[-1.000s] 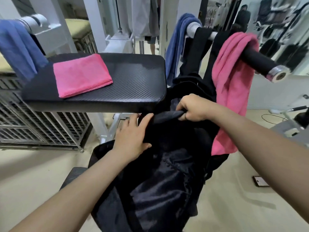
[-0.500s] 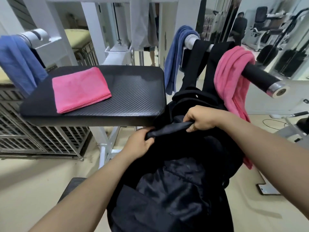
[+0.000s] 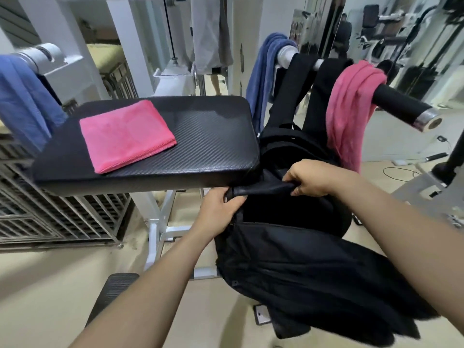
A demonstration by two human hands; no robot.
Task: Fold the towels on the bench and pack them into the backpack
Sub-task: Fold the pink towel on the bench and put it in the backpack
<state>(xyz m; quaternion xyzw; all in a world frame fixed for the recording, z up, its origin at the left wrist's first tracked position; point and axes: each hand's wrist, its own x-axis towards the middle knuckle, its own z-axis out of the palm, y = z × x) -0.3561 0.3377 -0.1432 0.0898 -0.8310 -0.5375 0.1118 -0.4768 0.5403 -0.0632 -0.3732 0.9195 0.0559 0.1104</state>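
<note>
Hanging by its straps from the bar [image 3: 401, 102], the backpack [image 3: 288, 247] sits just right of the bench [image 3: 206, 136], probably so its mouth faces up for loading. On the bench lies one folded pink towel [image 3: 125, 136], ready to go in, I'd guess. Another pink towel [image 3: 351, 106] and a blue towel [image 3: 263, 71] are draped unfolded over the bar, and a second blue one [image 3: 22, 96] hangs far left, cut off by the edge. Left hand [image 3: 218, 209] and right hand [image 3: 308, 179] each clench the bag's top flap, stretching it taut between them, seemingly to open it. Inside is just black, can't tell if anything's packed.
</note>
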